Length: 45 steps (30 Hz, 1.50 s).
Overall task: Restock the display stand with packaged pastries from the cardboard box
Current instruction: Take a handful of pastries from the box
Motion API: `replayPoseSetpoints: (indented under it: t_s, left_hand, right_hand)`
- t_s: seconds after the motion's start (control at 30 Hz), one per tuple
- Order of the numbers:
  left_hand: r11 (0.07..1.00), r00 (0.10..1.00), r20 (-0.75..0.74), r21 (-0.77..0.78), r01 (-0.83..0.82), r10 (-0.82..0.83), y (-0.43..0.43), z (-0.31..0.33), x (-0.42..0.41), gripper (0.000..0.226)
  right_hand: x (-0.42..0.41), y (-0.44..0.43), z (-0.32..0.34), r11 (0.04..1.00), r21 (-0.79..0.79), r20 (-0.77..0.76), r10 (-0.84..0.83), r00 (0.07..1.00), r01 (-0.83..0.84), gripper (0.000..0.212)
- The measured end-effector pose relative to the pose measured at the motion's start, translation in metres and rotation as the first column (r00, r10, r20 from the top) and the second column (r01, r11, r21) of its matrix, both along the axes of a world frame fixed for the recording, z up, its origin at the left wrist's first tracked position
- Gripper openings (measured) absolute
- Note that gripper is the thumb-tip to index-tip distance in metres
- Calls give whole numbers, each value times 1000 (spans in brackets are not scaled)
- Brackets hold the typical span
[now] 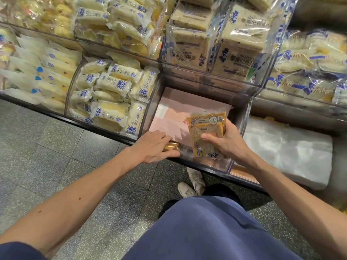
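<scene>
With right hand (229, 142) clamped on the pack (206, 128) over the bin (242, 111), lay it flat on the liner (169, 113) — label up. Tuck gold pack (170, 146), pinched in left hand (153, 146) at the front lip, alongside.

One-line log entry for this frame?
left hand: holds gold packet at clear bin front | right hand: grips yellow pastry pack above it

The display stand (93, 126) carries clear bins in stepped tiers. The centre bin (151, 102) holds a pink sheet (174, 113), with a gold-wrapped pack (170, 146) at its 7 o'clock corner. White-and-blue packs (112, 94) fill the bin at 9 o'clock, bagged bread (216, 45) sits at 12 o'clock and white padding (281, 147) at 3 o'clock.
</scene>
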<state>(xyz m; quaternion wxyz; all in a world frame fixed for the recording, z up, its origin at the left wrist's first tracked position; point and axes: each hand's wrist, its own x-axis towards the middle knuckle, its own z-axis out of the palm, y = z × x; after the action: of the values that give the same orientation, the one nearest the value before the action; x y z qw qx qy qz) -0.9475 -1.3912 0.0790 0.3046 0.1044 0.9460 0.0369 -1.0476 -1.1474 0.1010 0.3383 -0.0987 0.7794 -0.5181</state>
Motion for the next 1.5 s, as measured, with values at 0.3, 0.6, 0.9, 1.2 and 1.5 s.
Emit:
replayPoseSetpoints:
  t_s: [0.3, 0.6, 0.9, 1.2, 1.5]
  left_hand:
    - [988, 991, 23, -78, 132, -131, -5, 9, -13, 75]
    - [992, 987, -113, 43, 120, -115, -14, 14, -12, 59]
    - [993, 950, -290, -39, 112, -119, -6, -23, 3, 75]
    - [975, 916, -395, 220, 19, 71, 4, -33, 35, 31]
    - [889, 926, 78, 259, -377, 369, 36, -16, 4, 37]
  right_hand:
    - [4, 0, -5, 1000, -6, 21, -6, 1000, 6, 49]
    - [3, 4, -7, 999, 5, 44, -49, 998, 49, 52]
    - [4, 11, -10, 998, -5, 69, -61, 996, 62, 55]
    - [4, 16, -11, 997, -7, 73, -71, 995, 71, 57]
    - [8, 2, -4, 1000, -20, 74, -23, 997, 24, 44]
